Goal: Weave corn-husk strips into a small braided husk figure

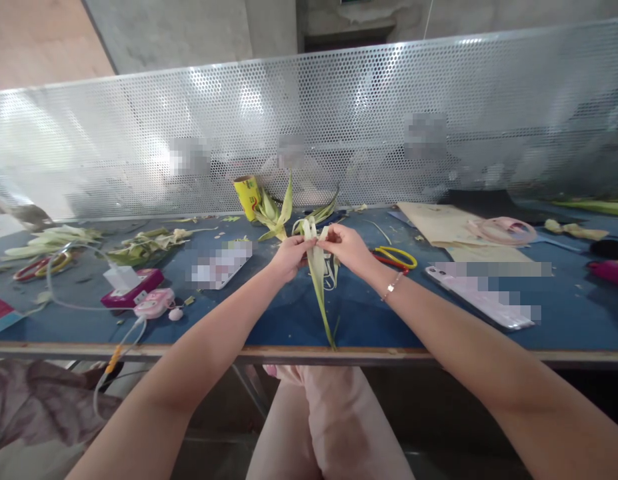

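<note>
Between my two hands, above the blue tabletop, is a pale green corn husk (317,273) whose long tapered end hangs toward the table's front edge. My left hand (293,256) pinches it from the left, near its upper part. From the other side, my right hand (345,244) has thumb and finger closed on the same husk; a thin bracelet is on that wrist. The fingertips of both hands nearly meet. Thin pale strips lie just behind and below the husk. Beside my right wrist lie scissors with yellow and red handles (396,258).
A yellow tube (246,197) and upright husks (279,210) stand behind my hands. Phones lie left (229,263) and right (481,297). A purple power strip (132,289) with cables, more scissors (43,265) and husk scraps (146,245) are leftward. A perforated metal panel (339,120) borders the back.
</note>
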The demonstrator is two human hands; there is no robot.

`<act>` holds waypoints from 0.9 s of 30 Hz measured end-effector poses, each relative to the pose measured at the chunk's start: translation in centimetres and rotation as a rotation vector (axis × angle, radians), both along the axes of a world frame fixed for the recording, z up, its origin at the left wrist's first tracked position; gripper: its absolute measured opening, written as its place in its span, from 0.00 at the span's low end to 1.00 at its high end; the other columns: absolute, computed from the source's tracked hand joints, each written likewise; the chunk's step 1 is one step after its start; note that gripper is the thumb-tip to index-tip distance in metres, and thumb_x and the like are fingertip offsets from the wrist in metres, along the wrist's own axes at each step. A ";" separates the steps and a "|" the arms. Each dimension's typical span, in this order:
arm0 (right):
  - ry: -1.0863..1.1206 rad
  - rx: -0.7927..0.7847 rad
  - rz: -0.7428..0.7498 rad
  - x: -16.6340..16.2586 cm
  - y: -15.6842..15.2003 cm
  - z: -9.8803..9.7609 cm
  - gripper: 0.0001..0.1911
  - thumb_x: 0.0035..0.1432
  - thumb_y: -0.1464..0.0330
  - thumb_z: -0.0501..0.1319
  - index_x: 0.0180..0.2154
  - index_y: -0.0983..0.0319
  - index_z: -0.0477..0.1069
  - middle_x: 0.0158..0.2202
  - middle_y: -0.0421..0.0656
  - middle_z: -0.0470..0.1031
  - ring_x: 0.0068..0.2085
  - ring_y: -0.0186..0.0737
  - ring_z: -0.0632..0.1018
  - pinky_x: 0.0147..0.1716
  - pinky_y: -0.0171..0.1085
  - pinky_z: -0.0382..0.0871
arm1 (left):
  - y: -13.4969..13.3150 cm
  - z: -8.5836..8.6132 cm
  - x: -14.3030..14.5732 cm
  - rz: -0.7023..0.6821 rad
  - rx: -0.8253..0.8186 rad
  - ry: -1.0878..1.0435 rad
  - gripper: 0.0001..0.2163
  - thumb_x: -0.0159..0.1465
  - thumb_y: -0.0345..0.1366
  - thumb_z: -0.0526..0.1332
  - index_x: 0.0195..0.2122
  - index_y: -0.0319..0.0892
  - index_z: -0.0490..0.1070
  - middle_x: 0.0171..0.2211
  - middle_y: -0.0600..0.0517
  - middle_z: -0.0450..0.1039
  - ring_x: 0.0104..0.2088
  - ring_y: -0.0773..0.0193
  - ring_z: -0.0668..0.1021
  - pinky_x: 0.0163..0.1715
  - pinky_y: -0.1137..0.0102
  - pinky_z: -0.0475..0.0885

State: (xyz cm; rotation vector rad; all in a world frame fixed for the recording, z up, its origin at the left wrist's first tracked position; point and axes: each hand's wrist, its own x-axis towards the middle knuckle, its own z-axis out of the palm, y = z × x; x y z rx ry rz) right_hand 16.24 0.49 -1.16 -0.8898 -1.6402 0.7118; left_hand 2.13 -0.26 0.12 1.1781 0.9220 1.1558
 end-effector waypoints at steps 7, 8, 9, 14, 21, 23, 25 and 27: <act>-0.153 0.293 0.045 0.1 -1.8 1.1 0.05 0.48 0.69 0.63 0.26 0.60 0.67 0.29 0.40 0.69 0.32 0.35 0.71 0.32 0.36 0.66 | 0.5 -0.1 -0.2 0.064 0.028 -0.066 0.07 0.57 0.30 0.60 0.22 0.36 0.67 0.17 0.54 0.66 0.17 0.71 0.70 0.22 0.73 0.68; -0.173 0.310 0.086 0.2 -2.1 1.3 0.05 0.48 0.69 0.63 0.25 0.60 0.67 0.29 0.40 0.69 0.32 0.35 0.71 0.32 0.36 0.66 | 0.7 0.0 -0.3 0.089 0.024 -0.088 0.07 0.58 0.29 0.59 0.23 0.36 0.67 0.17 0.54 0.66 0.17 0.71 0.69 0.22 0.73 0.69; -0.183 0.314 0.126 0.3 -2.4 1.6 0.05 0.48 0.69 0.63 0.25 0.61 0.68 0.29 0.40 0.69 0.31 0.35 0.71 0.32 0.36 0.66 | 0.8 0.0 -0.4 0.118 0.018 -0.108 0.07 0.58 0.29 0.58 0.23 0.36 0.67 0.17 0.54 0.66 0.17 0.71 0.70 0.23 0.73 0.69; -0.149 0.164 0.328 0.9 -3.4 2.5 0.07 0.46 0.67 0.66 0.26 0.62 0.68 0.28 0.39 0.69 0.28 0.32 0.69 0.29 0.35 0.65 | 2.0 0.0 -1.3 0.255 -0.025 -0.135 0.05 0.57 0.29 0.60 0.25 0.36 0.67 0.18 0.54 0.68 0.18 0.71 0.71 0.23 0.74 0.69; -0.162 0.008 0.560 2.4 -3.4 3.4 0.09 0.45 0.65 0.68 0.23 0.61 0.69 0.25 0.38 0.69 0.29 0.33 0.70 0.31 0.37 0.65 | 3.6 -0.5 -2.5 0.322 -0.037 -0.141 0.05 0.58 0.31 0.60 0.26 0.37 0.67 0.19 0.54 0.68 0.19 0.72 0.71 0.24 0.74 0.69; -0.132 -0.021 0.595 2.8 -3.5 3.6 0.10 0.44 0.65 0.68 0.22 0.61 0.68 0.24 0.38 0.69 0.28 0.34 0.70 0.30 0.37 0.65 | 3.7 -0.5 -2.6 0.344 -0.044 -0.129 0.06 0.57 0.32 0.61 0.26 0.37 0.67 0.19 0.54 0.68 0.19 0.73 0.70 0.24 0.75 0.69; -0.095 -0.055 0.647 3.1 -3.7 3.8 0.11 0.42 0.64 0.69 0.21 0.60 0.68 0.24 0.38 0.69 0.28 0.34 0.70 0.30 0.38 0.66 | 3.8 -0.5 -2.7 0.372 -0.046 -0.118 0.06 0.56 0.33 0.62 0.26 0.38 0.67 0.19 0.55 0.67 0.19 0.73 0.70 0.24 0.75 0.69; -0.056 -0.088 0.677 3.0 -3.8 3.9 0.13 0.41 0.64 0.69 0.21 0.60 0.67 0.23 0.38 0.68 0.27 0.34 0.69 0.29 0.38 0.65 | 3.6 -0.4 -2.8 0.388 -0.045 -0.108 0.07 0.56 0.34 0.63 0.26 0.38 0.67 0.19 0.55 0.67 0.18 0.74 0.70 0.23 0.76 0.68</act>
